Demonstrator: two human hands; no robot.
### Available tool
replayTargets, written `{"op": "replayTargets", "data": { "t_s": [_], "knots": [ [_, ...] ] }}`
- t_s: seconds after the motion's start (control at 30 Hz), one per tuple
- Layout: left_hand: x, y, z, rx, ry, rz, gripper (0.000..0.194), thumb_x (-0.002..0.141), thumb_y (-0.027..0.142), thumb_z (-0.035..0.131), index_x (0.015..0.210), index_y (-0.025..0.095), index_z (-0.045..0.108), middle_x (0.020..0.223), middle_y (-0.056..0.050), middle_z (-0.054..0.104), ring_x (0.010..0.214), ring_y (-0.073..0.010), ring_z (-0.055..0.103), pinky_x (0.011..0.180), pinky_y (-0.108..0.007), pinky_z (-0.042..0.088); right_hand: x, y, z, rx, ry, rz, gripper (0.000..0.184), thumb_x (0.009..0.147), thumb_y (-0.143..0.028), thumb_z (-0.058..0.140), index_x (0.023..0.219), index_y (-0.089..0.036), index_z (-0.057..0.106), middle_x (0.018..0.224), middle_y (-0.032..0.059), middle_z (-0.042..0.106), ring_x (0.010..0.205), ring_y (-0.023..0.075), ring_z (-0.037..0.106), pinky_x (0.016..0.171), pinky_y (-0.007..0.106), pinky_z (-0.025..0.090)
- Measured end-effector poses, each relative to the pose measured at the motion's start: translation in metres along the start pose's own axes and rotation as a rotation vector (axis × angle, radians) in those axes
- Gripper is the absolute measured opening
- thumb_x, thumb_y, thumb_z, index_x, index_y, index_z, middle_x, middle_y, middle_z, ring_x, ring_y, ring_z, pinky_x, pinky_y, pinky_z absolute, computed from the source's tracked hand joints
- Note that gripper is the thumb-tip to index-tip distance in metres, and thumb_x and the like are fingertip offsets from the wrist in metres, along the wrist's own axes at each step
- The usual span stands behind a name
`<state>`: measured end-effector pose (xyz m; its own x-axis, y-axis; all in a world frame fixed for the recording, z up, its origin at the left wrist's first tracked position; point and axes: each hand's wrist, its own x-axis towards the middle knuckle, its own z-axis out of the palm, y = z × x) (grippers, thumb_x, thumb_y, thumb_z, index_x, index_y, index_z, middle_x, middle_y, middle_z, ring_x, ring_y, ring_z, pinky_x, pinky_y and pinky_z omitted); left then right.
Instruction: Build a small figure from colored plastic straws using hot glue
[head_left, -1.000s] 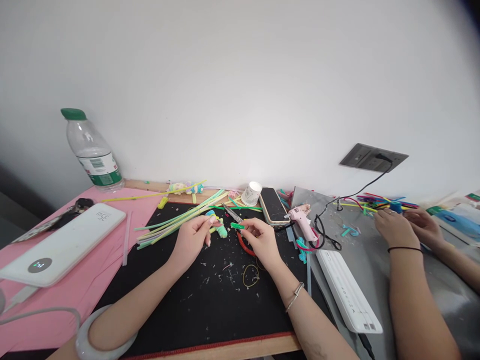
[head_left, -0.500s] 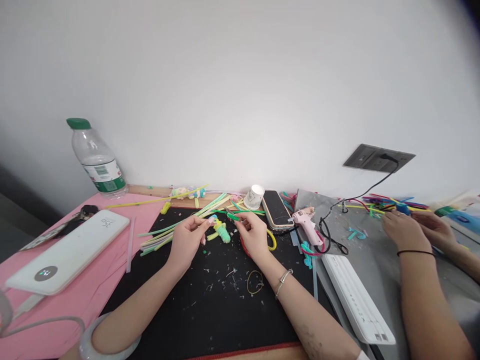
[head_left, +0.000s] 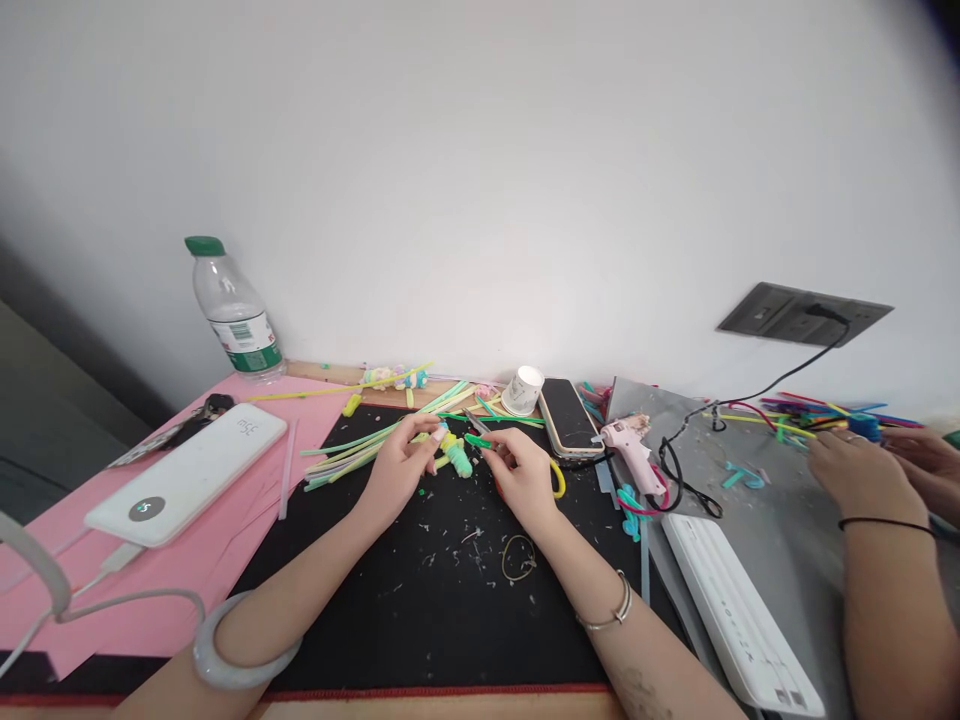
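My left hand is pinched at the yellow end of a small green and yellow pipe-cleaner figure, which sticks out to the right of my fingertips. In my right hand, a bent piece of bright green pipe cleaner is held between thumb and forefinger. Scissors with a yellow handle lie under the right hand, partly hidden by it; their blades point away. A bundle of pale green and yellow pipe cleaners spreads behind my left hand on the black mat.
A paper cup, a phone and a pink glue gun stand behind and right. White power banks flank the mat. A bottle is at the back left. A co-worker's hands work at the right.
The view has swung left, so everything sits further right in the picture. My fingers stay close to the same small pieces, with the right hand's fingers slightly more curled.
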<state>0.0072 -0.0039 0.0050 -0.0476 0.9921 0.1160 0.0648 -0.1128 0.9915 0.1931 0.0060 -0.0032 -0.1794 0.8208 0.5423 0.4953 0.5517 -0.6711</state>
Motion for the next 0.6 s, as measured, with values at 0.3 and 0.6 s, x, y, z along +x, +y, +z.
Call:
{"op": "replayTargets", "data": {
  "t_s": [0.3, 0.6],
  "knots": [
    [-0.004, 0.0, 0.006, -0.076, -0.237, -0.029, 0.03, 0.071, 0.03, 0.071, 0.095, 0.016, 0.062, 0.072, 0.0, 0.065, 0.06, -0.0135, 0.06, 0.063, -0.029, 0.05, -0.001, -0.001, 0.005, 0.077, -0.049, -0.069, 0.008, 0.083, -0.02, 0.061, 0.088, -0.019, 0.068, 0.074, 0.0023, 0.064, 0.059, 0.0122, 0.054, 0.055, 0.024, 0.044],
    [-0.001, -0.009, 0.002, -0.034, -0.234, -0.021, 0.024, 0.072, 0.025, 0.068, 0.094, 0.018, 0.065, 0.077, -0.002, 0.068, 0.065, -0.0151, 0.063, 0.066, -0.03, 0.052, -0.001, 0.002, 0.006, 0.101, -0.064, -0.047, 0.007, 0.081, -0.017, 0.062, 0.084, -0.019, 0.069, 0.069, 0.0009, 0.062, 0.058, 0.0121, 0.053, 0.054, 0.024, 0.042]
  ]
}}
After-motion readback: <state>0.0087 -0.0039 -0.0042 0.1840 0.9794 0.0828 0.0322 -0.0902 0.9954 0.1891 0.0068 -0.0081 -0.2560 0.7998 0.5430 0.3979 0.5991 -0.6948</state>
